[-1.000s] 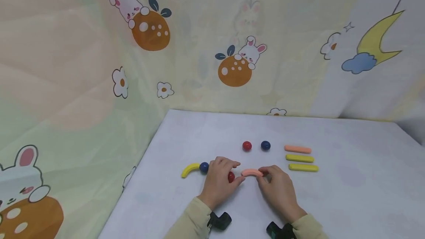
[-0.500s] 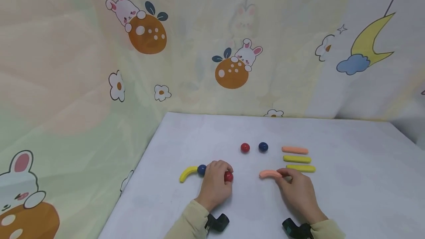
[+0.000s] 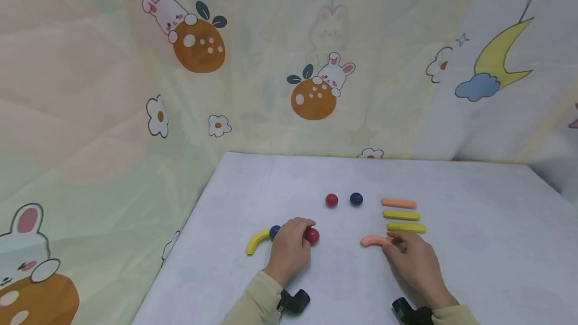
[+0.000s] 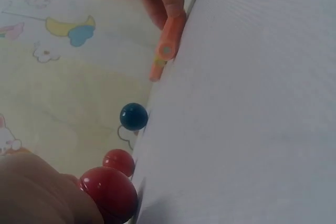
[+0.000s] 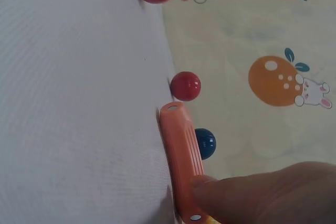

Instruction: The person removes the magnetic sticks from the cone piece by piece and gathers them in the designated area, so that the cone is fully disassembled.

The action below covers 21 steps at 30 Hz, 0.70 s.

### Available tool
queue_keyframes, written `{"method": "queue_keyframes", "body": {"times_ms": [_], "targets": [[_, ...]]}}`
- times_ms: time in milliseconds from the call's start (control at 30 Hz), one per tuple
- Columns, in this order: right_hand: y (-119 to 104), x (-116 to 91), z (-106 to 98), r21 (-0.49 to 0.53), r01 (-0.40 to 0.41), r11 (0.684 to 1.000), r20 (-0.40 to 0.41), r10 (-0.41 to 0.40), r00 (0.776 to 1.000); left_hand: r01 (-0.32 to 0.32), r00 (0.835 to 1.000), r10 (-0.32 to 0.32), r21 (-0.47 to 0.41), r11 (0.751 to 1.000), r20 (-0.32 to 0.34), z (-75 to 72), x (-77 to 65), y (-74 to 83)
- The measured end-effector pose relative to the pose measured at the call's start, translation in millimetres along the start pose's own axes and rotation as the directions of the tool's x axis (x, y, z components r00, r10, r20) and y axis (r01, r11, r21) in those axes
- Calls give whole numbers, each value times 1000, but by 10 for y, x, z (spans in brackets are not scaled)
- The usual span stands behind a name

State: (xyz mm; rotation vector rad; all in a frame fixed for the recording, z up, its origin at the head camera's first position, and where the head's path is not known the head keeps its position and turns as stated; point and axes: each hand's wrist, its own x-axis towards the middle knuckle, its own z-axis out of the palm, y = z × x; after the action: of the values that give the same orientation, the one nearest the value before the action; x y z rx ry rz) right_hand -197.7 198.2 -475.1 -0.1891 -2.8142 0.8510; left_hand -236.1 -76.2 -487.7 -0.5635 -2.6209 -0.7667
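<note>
On the white tabletop (image 3: pixel 329 285), a yellow curved magnetic rod (image 3: pixel 257 241) touches a blue ball (image 3: pixel 274 231). My left hand (image 3: pixel 290 249) curls over the stretch between that ball and a red ball (image 3: pixel 312 235), gripping this chain; its middle is hidden under the fingers. In the left wrist view, the red ball (image 4: pixel 110 195) is right by the fingers. My right hand (image 3: pixel 414 262) pinches an orange curved magnetic rod (image 3: pixel 374 240) by its right end. Metal discs show at the ends of this orange rod (image 5: pixel 182 156) in the right wrist view. A gap separates it from the red ball.
Behind the hands lie a loose red ball (image 3: pixel 331 200) and a loose blue ball (image 3: pixel 356 199). To their right, a straight orange rod (image 3: pixel 399 203) and two straight yellow rods (image 3: pixel 402 215) lie in a stack of rows. A printed cloth (image 3: pixel 253 64) hangs behind the table.
My right hand has drawn the orange curved rod rightward, away from the red ball. My left hand has pulled its fingers in closer, and the yellow curved rod has tilted slightly.
</note>
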Motion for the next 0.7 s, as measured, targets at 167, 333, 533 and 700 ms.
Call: {"method": "queue_keyframes", "body": {"times_ms": [167, 333, 533, 700], "targets": [[-94, -51, 14, 18, 7, 1000, -89, -5, 996, -52, 999, 52, 17, 999, -14, 6, -7, 33], [-351, -164, 184, 55, 158, 986, -133, -150, 980, -140, 990, 140, 19, 990, -6, 20, -11, 105], [-648, -351, 462, 142, 243, 960, -12, -244, 970, -158, 987, 159, -28, 987, 20, 37, -22, 186], [-676, -403, 503, 144, 257, 956, 24, -263, 964, -215, 976, 216, -135, 967, -7, 72, -35, 219]]}}
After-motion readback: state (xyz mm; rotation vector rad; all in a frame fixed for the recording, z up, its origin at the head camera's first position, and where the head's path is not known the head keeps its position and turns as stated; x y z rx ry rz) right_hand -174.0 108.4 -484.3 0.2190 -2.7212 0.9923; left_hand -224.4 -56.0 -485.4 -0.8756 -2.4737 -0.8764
